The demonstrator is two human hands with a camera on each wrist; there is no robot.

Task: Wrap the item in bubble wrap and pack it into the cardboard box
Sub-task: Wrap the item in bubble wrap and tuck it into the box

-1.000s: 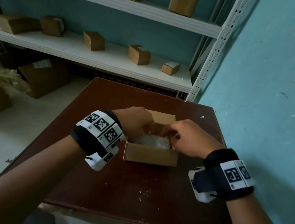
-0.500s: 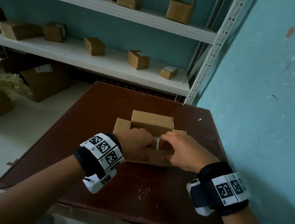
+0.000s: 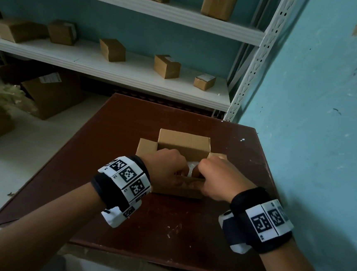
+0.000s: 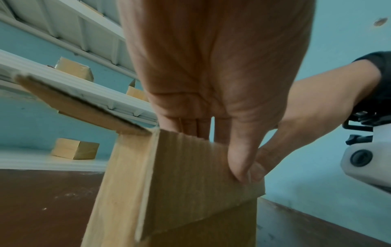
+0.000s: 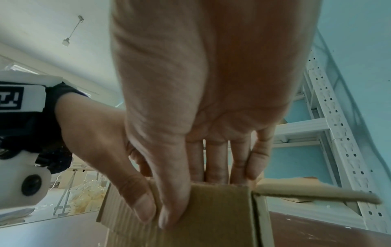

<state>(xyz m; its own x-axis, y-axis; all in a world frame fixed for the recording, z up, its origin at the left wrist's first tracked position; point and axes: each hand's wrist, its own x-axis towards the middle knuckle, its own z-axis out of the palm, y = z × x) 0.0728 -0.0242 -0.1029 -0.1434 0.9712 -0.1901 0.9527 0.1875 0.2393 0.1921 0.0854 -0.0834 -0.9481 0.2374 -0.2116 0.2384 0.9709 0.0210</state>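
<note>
Both hands are pinching the near flap (image 4: 201, 175) — left hand (image 3: 166, 169), right hand (image 3: 219, 177) — of the cardboard box (image 3: 185, 144), sitting mid-table. Bubble-wrapped item (image 3: 192, 168), at 12 o'clock from the thumbs, looks light, soft; flap stiff — best gripped at its edge.

matt corrugated cardboard box (image 3: 183, 144) on a scuffed, faintly glossy wooden table (image 3: 112, 142).

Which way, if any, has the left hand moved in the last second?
Yes: left hand moved nearer, from inside the brown cardboard box to its near flap.
</note>
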